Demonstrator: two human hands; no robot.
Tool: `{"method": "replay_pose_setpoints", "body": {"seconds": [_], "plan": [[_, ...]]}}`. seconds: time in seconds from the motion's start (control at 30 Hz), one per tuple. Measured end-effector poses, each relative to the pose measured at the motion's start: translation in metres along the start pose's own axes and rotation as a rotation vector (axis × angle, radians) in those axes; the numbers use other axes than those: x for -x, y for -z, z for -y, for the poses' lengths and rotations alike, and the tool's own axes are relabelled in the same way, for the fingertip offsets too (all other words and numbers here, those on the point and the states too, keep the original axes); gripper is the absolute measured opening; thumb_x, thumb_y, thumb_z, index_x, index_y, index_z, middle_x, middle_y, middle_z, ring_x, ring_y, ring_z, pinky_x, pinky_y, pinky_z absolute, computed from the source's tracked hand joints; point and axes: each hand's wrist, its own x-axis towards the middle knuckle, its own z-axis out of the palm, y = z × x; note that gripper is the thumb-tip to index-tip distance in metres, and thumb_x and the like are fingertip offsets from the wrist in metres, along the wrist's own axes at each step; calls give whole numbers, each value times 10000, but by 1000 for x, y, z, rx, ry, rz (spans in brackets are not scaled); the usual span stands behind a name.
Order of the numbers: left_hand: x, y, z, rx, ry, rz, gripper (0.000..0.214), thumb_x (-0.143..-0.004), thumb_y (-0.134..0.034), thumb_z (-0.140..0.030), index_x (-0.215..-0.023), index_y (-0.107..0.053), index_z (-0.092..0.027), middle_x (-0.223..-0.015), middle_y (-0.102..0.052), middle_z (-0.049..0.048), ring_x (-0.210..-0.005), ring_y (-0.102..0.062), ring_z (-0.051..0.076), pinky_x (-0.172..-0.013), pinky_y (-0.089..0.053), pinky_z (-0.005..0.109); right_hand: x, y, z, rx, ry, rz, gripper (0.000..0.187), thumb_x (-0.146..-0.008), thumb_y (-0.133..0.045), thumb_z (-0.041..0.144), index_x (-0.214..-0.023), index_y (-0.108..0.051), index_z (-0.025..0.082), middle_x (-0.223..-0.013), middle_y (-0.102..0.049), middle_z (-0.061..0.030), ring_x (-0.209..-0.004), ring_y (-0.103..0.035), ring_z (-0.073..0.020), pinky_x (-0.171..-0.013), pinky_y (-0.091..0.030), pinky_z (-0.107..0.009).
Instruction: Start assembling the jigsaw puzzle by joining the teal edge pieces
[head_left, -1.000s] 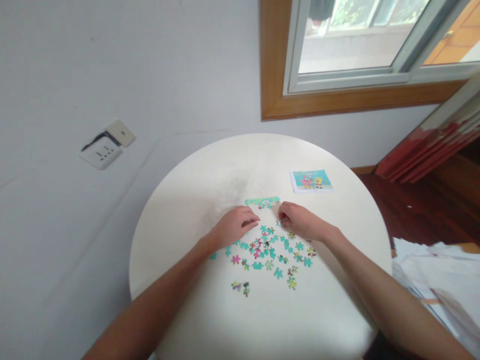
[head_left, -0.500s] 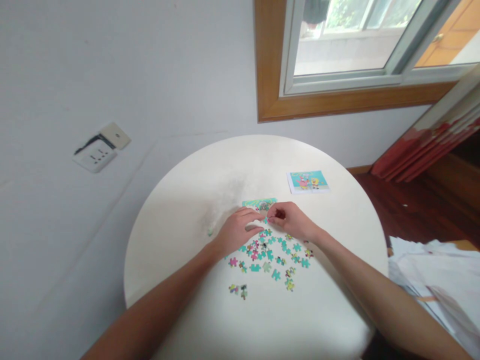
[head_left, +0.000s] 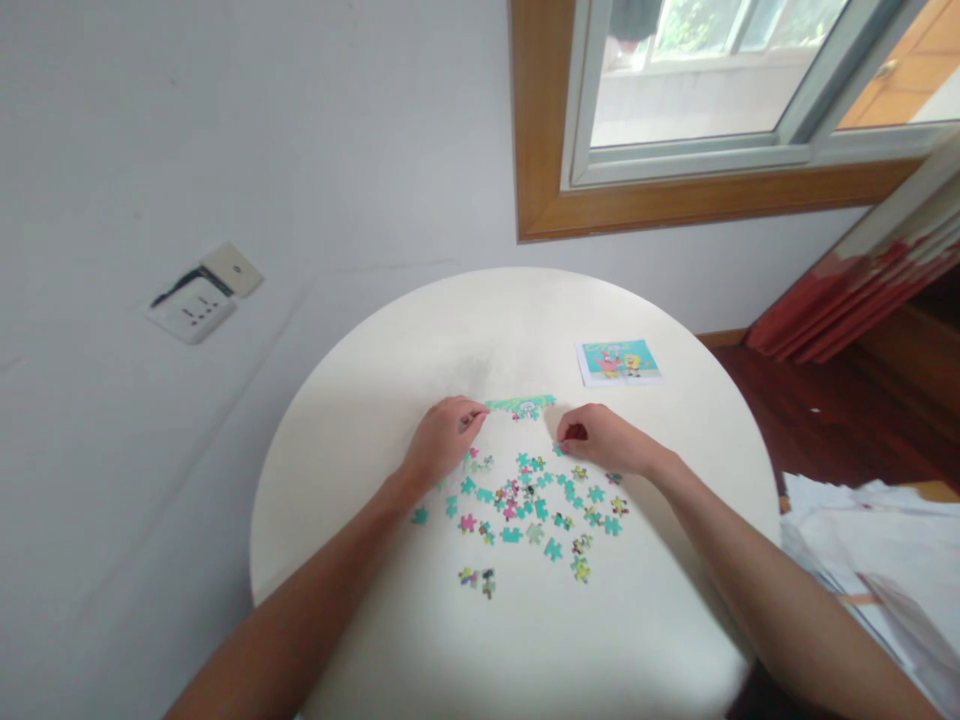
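The joined strip of jigsaw puzzle, green along its top with a pale figure below, lies flat on the round white table. My left hand rests at the strip's left end with thumb and forefinger pinched together; what is between them, if anything, is too small to make out. To the right of the strip, my right hand pinches a small teal puzzle piece close to the tabletop. Loose puzzle pieces, mostly teal with some pink and yellow, are scattered between and below both hands.
A picture card with cartoon figures lies at the table's back right. Two puzzle pieces sit apart toward the front. Papers are stacked right of the table. A wall with a socket and a window stands behind.
My hands have moved apart, left hand leftward and right hand slightly rightward, uncovering the strip and more loose pieces. A teal piece now shows at my right fingertips.
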Motion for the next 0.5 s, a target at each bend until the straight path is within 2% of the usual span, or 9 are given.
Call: {"method": "replay_pose_setpoints", "body": {"seconds": [0.23,0.5], "plan": [[0,-3,-1,10,-7,0,161,-905,-560,-222,-901,-718,-193,-848,-711,31,-748,-632,163,-769,-499,295,1,-3,5,152,-5,3,81,-759,-623,185,-736,-698,201,-723,-685,-20,-647,-586,-149,-607,-373,-276],[-1,-1,-2,36,4,16,165,-909,-558,-221,-908,-719,-188,-871,-716,33,-761,-633,166,-776,-491,298,1,-2,7,152,6,37,38,-747,-676,187,-764,-703,206,-729,-683,-9,-643,-574,-141,-600,-365,-266]]}}
